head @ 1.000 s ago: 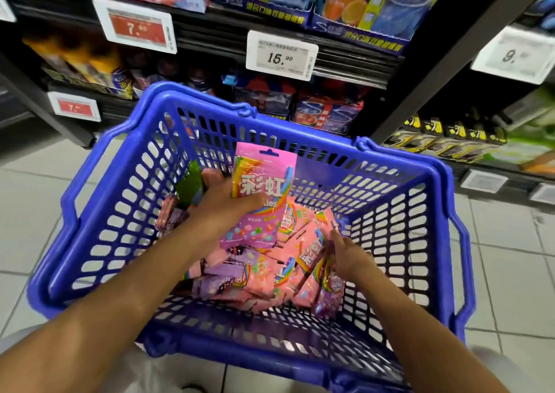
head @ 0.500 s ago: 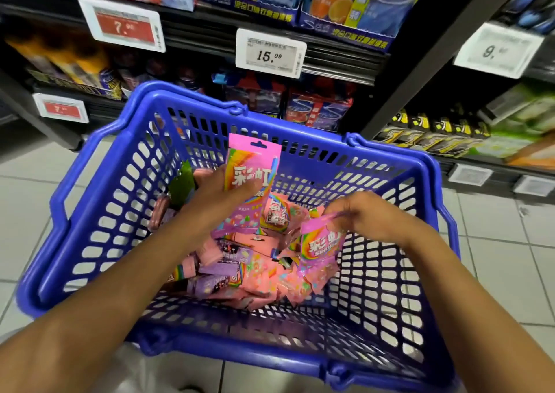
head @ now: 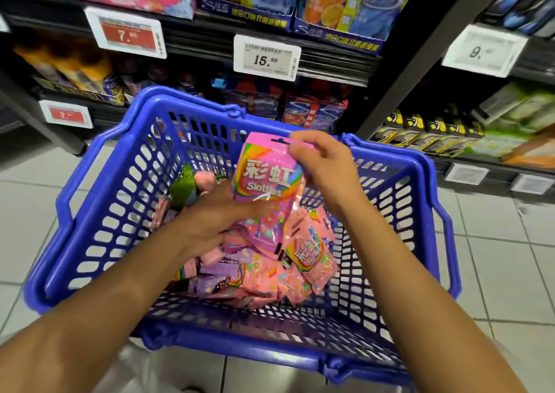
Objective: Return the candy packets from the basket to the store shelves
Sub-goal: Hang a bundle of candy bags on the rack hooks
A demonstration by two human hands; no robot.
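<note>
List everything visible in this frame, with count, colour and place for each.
basket: one, blue, on the floor before the shelves
held packet: one, pink, above the basket
loose packets: a heap, count unclear, pink and purple, on the basket floor
green packet: one, at the basket's left wall
price tags: at least four; two red, two white, on shelf edges
boxed goods: many, mostly blue, on the shelves
floor tiles: grey
left hand: grips the held packet's lower part
right hand: pinches its top edge

Bright even light, dim lower shelves (head: 90,71), blurred bowed edges
</note>
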